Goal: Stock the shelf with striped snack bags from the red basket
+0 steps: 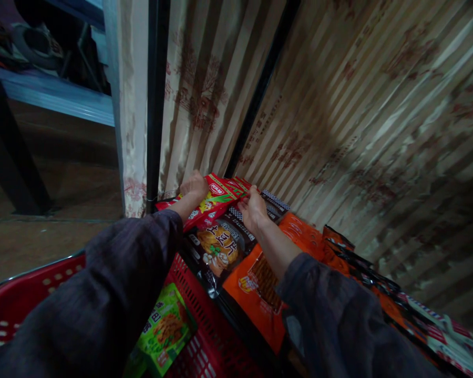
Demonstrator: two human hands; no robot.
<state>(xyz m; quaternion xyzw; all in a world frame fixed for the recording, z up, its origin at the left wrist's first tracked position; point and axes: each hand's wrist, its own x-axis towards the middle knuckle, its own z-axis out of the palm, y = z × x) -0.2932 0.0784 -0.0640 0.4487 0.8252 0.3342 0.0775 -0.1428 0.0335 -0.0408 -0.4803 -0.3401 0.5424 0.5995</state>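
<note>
A red snack bag with yellow and green print lies at the far end of the row, against the curtain. My left hand is closed at its left part, with the fingertips hidden. At its right end my right hand has thumb and fingers closed on the bag's edge. Just below the hands is a dark bag of potato chips with a picture of chips on its front. Orange snack bags lie beside it, partly under my right forearm.
A red shopping basket stands below on the left, with a green snack packet inside. A patterned curtain hangs behind the bags, with a black upright post. More packets continue at right. A blue shelf stands at upper left.
</note>
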